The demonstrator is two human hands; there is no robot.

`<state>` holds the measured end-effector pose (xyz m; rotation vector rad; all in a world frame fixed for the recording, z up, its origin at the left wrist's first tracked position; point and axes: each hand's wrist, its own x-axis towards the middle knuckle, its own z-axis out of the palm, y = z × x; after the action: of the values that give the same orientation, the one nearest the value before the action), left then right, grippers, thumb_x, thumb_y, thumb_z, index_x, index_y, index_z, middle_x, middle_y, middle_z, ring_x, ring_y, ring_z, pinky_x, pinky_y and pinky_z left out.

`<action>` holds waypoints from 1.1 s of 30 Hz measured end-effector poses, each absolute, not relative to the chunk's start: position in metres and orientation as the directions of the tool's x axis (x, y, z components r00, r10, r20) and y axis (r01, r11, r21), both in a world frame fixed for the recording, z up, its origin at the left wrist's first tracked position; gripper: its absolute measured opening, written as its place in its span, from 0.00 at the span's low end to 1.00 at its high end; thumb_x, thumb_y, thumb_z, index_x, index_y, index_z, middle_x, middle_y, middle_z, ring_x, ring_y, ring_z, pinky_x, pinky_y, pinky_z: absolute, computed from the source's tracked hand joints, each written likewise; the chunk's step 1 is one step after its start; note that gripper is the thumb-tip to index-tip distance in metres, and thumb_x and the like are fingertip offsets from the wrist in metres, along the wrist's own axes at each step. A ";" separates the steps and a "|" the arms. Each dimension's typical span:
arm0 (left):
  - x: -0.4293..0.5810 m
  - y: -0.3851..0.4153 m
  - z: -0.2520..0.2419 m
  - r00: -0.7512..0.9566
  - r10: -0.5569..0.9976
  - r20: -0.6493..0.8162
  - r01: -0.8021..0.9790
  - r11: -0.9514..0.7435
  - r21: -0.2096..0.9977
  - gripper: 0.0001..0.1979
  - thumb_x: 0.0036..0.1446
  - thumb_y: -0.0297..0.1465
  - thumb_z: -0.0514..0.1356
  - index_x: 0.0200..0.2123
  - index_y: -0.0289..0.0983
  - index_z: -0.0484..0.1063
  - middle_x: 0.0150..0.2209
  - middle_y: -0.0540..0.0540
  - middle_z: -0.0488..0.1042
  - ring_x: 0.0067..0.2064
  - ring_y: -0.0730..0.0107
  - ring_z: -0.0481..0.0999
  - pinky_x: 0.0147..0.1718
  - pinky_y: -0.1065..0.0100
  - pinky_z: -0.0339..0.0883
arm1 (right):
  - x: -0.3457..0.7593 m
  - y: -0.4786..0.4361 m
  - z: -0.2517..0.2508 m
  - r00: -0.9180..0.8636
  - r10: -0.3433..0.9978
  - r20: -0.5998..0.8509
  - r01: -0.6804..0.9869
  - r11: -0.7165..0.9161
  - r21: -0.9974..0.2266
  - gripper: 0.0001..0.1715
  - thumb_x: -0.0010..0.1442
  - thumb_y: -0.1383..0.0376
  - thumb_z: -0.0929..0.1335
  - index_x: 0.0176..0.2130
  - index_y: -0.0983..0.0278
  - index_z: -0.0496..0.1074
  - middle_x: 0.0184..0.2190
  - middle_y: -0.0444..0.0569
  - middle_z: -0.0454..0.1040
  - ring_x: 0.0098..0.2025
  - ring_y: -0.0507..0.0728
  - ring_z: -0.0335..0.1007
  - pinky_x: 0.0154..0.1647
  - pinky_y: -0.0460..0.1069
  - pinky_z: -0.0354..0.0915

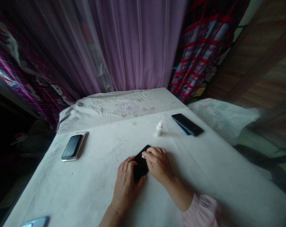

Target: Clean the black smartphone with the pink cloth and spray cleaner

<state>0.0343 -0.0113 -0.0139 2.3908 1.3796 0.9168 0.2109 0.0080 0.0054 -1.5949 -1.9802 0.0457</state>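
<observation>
Two hands at work over a black smartphone [140, 169] on a white-covered table

In the head view, the black smartphone lies at the near middle of the table, slanted so that its far end points right. The left hand [127, 174] grips it from the left: the fingers curl along its left edge and the thumb lies by its near right corner. The right hand [158, 164] comes in from the right, its fingers closed in a pinch on a small pink scrap [143, 155] at the phone's far half; whether the scrap presses on the glass or sits just above it, I cannot tell. A gathered pink sleeve [202, 208] covers the right forearm.

Just beyond the right hand, a small white nozzle bottle [158, 129] stands upright. Farther right, a second black smartphone [188, 124] rests on top of a blue-edged phone [185, 130], the two turned at slightly different angles. On the left side, a dark smartphone [72, 147] lies on a paler phone [83, 144] that shows along its right side. At the near left corner, a light blue device [36, 222] is cut off by the frame.

The white tablecloth [95, 189] has a floral panel [126, 108] at its far end. Behind it hangs a purple curtain [138, 44], with a red-and-black patterned cloth [202, 47] to its right.
</observation>
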 end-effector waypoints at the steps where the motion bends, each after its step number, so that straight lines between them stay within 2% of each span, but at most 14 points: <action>1: 0.034 -0.011 -0.014 0.357 0.842 0.403 0.696 -0.528 0.486 0.19 0.51 0.28 0.63 0.45 0.41 0.62 0.53 0.39 0.71 0.54 0.50 0.71 0.51 0.46 0.67 | 0.214 0.010 0.005 -0.089 0.906 0.415 0.888 0.261 -0.378 0.11 0.62 0.72 0.66 0.37 0.58 0.77 0.35 0.46 0.75 0.39 0.55 0.65 0.41 0.51 0.52; 6: 0.033 -0.011 -0.014 0.371 0.841 0.395 0.700 -0.533 0.476 0.20 0.51 0.28 0.64 0.45 0.41 0.62 0.53 0.38 0.70 0.54 0.49 0.71 0.50 0.45 0.67 | 0.228 0.016 0.002 0.001 0.904 0.427 0.910 0.176 -0.375 0.13 0.62 0.72 0.65 0.38 0.58 0.77 0.35 0.47 0.74 0.38 0.55 0.65 0.40 0.51 0.52; 13: 0.033 -0.010 -0.013 0.377 0.830 0.411 0.694 -0.547 0.468 0.20 0.51 0.27 0.64 0.45 0.41 0.62 0.52 0.39 0.71 0.53 0.50 0.72 0.50 0.46 0.68 | 0.200 -0.003 0.006 -0.138 0.914 0.382 0.861 0.301 -0.410 0.11 0.60 0.73 0.66 0.35 0.59 0.76 0.34 0.45 0.74 0.39 0.54 0.66 0.42 0.50 0.53; 21: 0.033 -0.011 -0.015 0.370 0.837 0.403 0.697 -0.537 0.475 0.20 0.50 0.28 0.64 0.45 0.41 0.62 0.53 0.38 0.71 0.54 0.50 0.72 0.50 0.46 0.68 | 0.231 0.001 0.000 -0.010 0.894 0.447 0.906 0.197 -0.375 0.11 0.62 0.72 0.66 0.38 0.59 0.77 0.33 0.47 0.74 0.37 0.54 0.67 0.39 0.50 0.52; 28: 0.033 -0.010 -0.014 0.362 0.835 0.415 0.698 -0.538 0.473 0.19 0.50 0.27 0.63 0.45 0.41 0.62 0.52 0.39 0.72 0.53 0.51 0.72 0.50 0.48 0.68 | 0.218 -0.025 -0.003 -0.127 0.878 0.462 0.852 0.335 -0.403 0.14 0.63 0.72 0.64 0.40 0.59 0.76 0.36 0.47 0.74 0.38 0.55 0.67 0.41 0.50 0.54; 33: 0.033 -0.010 -0.015 0.364 0.830 0.424 0.697 -0.544 0.467 0.19 0.50 0.27 0.63 0.45 0.41 0.63 0.52 0.39 0.72 0.53 0.50 0.73 0.49 0.47 0.68 | 0.226 -0.015 -0.003 -0.063 0.893 0.446 0.881 0.259 -0.395 0.13 0.63 0.71 0.64 0.39 0.58 0.77 0.35 0.47 0.75 0.37 0.55 0.68 0.39 0.50 0.55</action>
<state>0.0327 -0.0097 -0.0155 2.4156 1.3738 0.9376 0.2264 -0.0147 -0.0030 -1.6049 -1.9218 0.0244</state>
